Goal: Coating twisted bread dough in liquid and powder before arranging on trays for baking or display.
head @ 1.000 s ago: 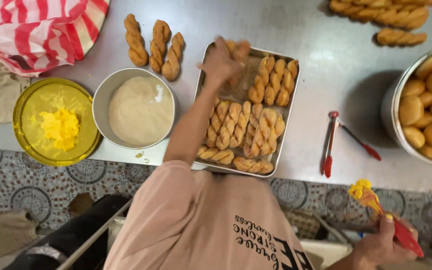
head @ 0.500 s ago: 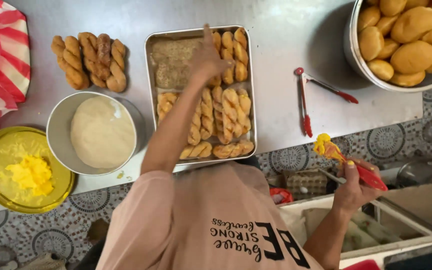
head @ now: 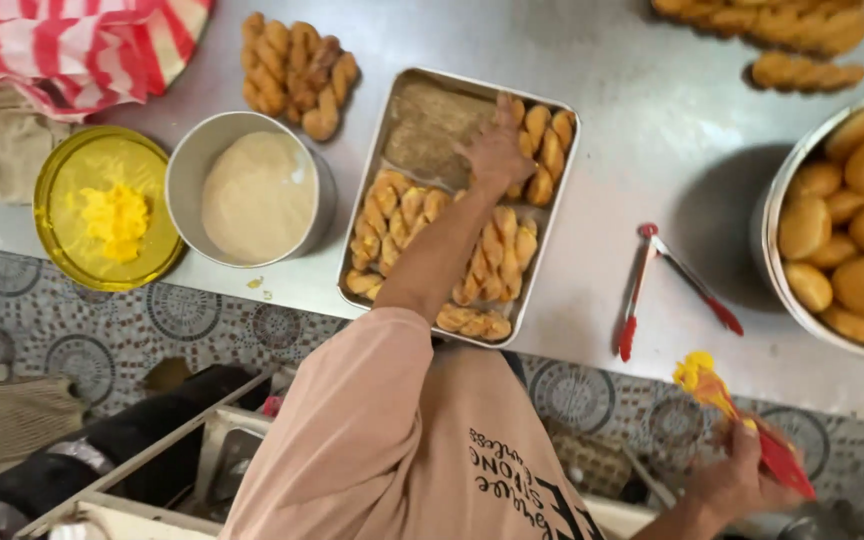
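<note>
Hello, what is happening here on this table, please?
A person's left hand reaches into a metal tray of twisted pastries, fingers over the far end. The right hand, off the table, holds a red and yellow brush. Red-tipped tongs and a bowl of white batter sit nearby.

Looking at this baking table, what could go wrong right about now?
The tray of twisted pastries overhangs the table's near edge, and the left hand reaches into it, so a push might tip it. The red tongs also lie near that edge. The right hand holds a yellow-tipped tool off the table, which might drip.
</note>
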